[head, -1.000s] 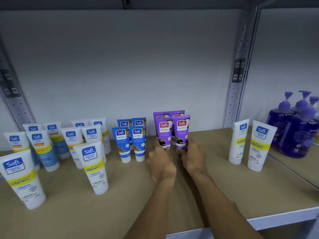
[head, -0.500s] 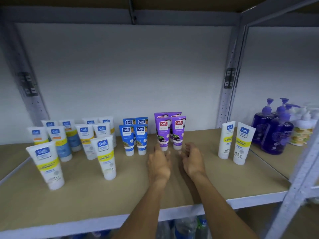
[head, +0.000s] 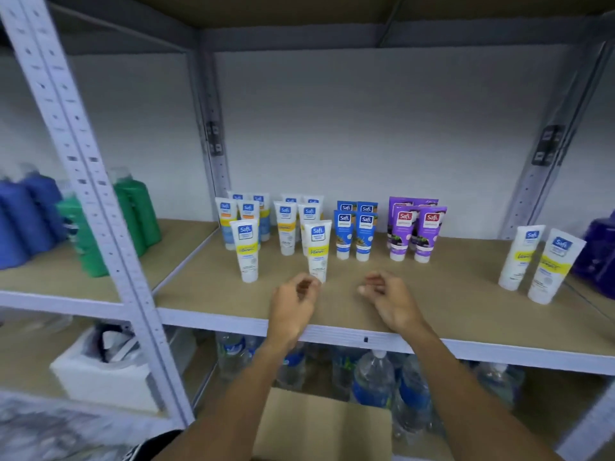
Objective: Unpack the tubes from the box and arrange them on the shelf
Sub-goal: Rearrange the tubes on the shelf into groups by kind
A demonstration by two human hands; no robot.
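At lower centre, the left hand [head: 293, 306] and right hand [head: 394, 302] are held above the shelf [head: 466, 287], fingers loosely curled, nothing gripped.

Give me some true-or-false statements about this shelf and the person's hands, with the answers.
1. The left hand and the right hand hold nothing. True.
2. The purple tubes lie flat on the shelf. False: they stand upright on their caps.
3. The blue tubes stand just left of the purple tubes. True.
4. The cardboard box sits on the shelf among the tubes. False: it is lower down, in front of the shelf, between the forearms.
5. Two white tubes stand apart at the shelf's right end. True.
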